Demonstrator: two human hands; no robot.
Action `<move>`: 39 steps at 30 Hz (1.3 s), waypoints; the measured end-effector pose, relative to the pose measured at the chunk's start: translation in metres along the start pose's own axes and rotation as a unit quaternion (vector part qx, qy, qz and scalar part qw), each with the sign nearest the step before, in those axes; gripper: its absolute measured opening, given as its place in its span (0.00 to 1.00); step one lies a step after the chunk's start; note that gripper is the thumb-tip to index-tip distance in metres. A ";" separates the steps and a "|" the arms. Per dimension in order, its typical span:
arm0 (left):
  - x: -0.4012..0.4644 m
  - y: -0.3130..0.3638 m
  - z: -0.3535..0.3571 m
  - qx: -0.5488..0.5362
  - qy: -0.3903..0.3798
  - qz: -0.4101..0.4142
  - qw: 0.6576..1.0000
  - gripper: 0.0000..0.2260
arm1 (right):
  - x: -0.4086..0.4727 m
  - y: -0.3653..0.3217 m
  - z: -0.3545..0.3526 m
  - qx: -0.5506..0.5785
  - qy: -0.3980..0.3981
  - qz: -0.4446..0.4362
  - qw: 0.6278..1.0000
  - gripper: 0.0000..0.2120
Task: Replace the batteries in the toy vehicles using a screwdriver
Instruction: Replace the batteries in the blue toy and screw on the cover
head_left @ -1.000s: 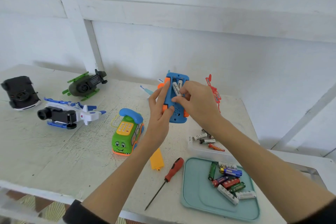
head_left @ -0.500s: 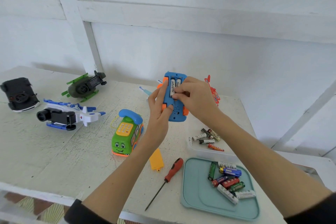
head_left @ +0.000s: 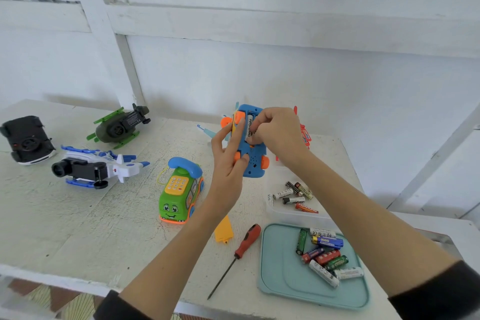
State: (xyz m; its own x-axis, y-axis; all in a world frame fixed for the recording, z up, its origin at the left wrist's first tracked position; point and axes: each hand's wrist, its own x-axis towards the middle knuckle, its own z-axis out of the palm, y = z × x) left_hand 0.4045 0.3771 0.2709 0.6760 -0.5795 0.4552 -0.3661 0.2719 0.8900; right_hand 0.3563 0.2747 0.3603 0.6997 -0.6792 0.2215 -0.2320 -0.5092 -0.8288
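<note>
A blue toy vehicle with orange wheels [head_left: 255, 161] is held upside down above the table, its battery bay uncovered. My left hand [head_left: 230, 161] grips its left side, thumb across the underside. My right hand [head_left: 278, 135] has its fingertips curled onto a white battery [head_left: 250, 127] lying in the bay. The yellow battery cover [head_left: 224, 230] lies on the table below my left wrist. A red-handled screwdriver [head_left: 241, 249] lies beside the cover, tip toward me.
A teal tray [head_left: 283, 275] holds several loose batteries at front right. A clear box [head_left: 283, 212] behind it holds more. A green telephone car [head_left: 180, 193], a blue-white plane toy [head_left: 96, 166], a green helicopter [head_left: 119, 126] and a black car [head_left: 26, 139] sit to the left.
My right hand has shifted up over the battery bay, and its fingers now cover one of the two white batteries. The toy has tilted slightly to the left.
</note>
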 end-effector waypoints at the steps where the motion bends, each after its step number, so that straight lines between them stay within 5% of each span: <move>1: 0.000 0.001 0.000 -0.004 0.004 0.000 1.000 0.28 | -0.001 0.001 0.000 0.003 -0.006 -0.012 1.000 0.09; 8: 0.000 0.006 0.003 -0.041 0.034 0.003 0.999 0.29 | -0.008 0.009 0.002 -0.036 -0.007 -0.165 0.986 0.13; 14: -0.008 0.004 -0.002 -0.042 0.043 -0.002 0.998 0.27 | -0.007 0.009 0.002 -0.034 -0.053 -0.166 0.984 0.07; 20: -0.015 0.015 -0.023 -0.031 0.081 -0.006 0.996 0.27 | -0.024 0.011 0.010 0.055 -0.002 -0.221 0.974 0.07; 26: -0.022 0.021 -0.059 0.000 0.137 0.012 0.990 0.28 | -0.042 0.031 0.031 0.070 -0.074 -0.193 0.976 0.11; 33: -0.037 0.021 -0.088 0.052 0.181 -0.007 0.982 0.30 | -0.061 0.069 0.068 -0.112 -0.297 -0.047 0.947 0.07; 39: -0.043 0.019 -0.095 0.063 0.190 -0.016 0.980 0.30 | -0.074 0.083 0.087 -0.215 -0.306 -0.036 0.927 0.10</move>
State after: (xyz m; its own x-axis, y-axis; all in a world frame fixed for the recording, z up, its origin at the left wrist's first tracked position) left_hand 0.4289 0.4800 0.2709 0.8688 -0.2514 0.4266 -0.4011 0.1477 0.9040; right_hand 0.3442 0.3285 0.2309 0.9455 -0.2749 -0.1746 -0.3257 -0.7941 -0.5132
